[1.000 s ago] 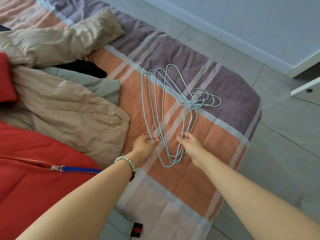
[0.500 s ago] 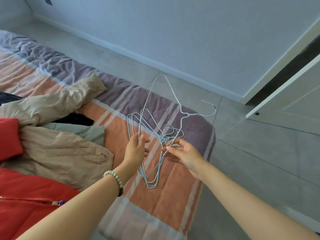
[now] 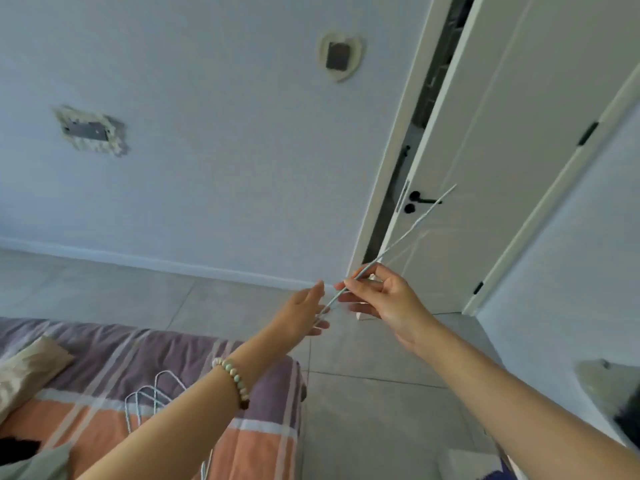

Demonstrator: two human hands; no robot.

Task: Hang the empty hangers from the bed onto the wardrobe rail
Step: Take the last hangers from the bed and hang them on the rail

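Observation:
My right hand (image 3: 384, 299) pinches one light-blue wire hanger (image 3: 415, 223) and holds it up in the air, edge-on, slanting up to the right in front of the door. My left hand (image 3: 301, 313) is stretched out beside the hanger's low end with straight fingers, at or very near the wire. Several more light-blue hangers (image 3: 152, 393) lie on the striped bed (image 3: 270, 441) at the lower left, partly hidden by my left forearm. No wardrobe rail is in view.
A white door (image 3: 485, 168) with a black handle (image 3: 415, 199) stands slightly ajar ahead. Another white panel (image 3: 588, 254) fills the right side. Grey tiled floor (image 3: 363, 410) lies between bed and door. Beige clothing (image 3: 27, 368) lies on the bed's left.
My right hand has lifted one hanger off the pile and up toward the door. The view has swung up from the bed. The other hangers stay on the bed.

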